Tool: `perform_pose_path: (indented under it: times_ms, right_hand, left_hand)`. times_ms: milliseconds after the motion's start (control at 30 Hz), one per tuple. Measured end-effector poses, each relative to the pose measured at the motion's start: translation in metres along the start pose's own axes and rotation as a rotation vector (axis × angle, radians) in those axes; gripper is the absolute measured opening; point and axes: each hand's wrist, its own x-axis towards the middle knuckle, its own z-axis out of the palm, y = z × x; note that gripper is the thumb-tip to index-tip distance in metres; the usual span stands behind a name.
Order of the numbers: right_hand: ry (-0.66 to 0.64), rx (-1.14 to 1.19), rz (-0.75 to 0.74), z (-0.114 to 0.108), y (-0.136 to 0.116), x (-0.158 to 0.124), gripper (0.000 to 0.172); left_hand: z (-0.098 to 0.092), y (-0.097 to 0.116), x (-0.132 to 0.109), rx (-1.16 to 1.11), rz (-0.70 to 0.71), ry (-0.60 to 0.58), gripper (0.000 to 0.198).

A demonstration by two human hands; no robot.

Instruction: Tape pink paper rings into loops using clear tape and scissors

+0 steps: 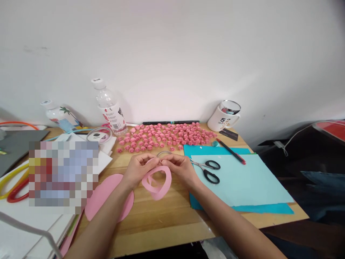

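Note:
A curling pink paper strip (166, 183) hangs in loops below my fingertips, over the wooden table. My left hand (141, 166) pinches one end of it between thumb and fingers. Close against it, my right hand (182, 166) pinches the same end, and the exact fold at the fingertips is hidden. Beyond my hands lie many small rolled pink paper roses (167, 136). A flat pink paper circle (125, 194) lies partly under my left forearm. Scissors (207, 169) with black handles rest to the right of my right hand.
Light blue paper (242, 183) lies on darker blue sheets at right, with a black and red pen (233, 153). A white mug (221, 120) and a clear bottle (110, 111) stand by the wall. Stacked papers (105, 160) and a tape roll (99, 136) are at left.

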Motion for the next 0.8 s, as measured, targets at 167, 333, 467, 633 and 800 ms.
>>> perform_pose_path:
  times_ms: [167, 333, 467, 633, 800]
  right_hand:
    - [0.032, 0.057, -0.003, 0.011, 0.004, -0.006, 0.019]
    - [0.044, 0.073, 0.012, 0.016, 0.006, -0.008, 0.022]
    - [0.133, -0.07, -0.068, 0.005, -0.002, -0.002, 0.022]
    - [0.373, -0.402, -0.271, -0.032, -0.027, 0.003, 0.015]
    - [0.35, -1.228, -0.068, -0.068, -0.046, -0.023, 0.022]
  left_hand:
    - [-0.006, 0.007, 0.0, 0.083, 0.018, -0.004, 0.016]
    - [-0.007, 0.005, -0.001, 0.064, -0.011, -0.096, 0.019]
    - [-0.004, 0.002, 0.001, 0.05, 0.014, -0.135, 0.021]
    - [-0.003, -0.003, 0.005, 0.082, -0.019, -0.109, 0.025]
    - [-0.003, -0.004, 0.005, 0.018, -0.058, -0.103, 0.026]
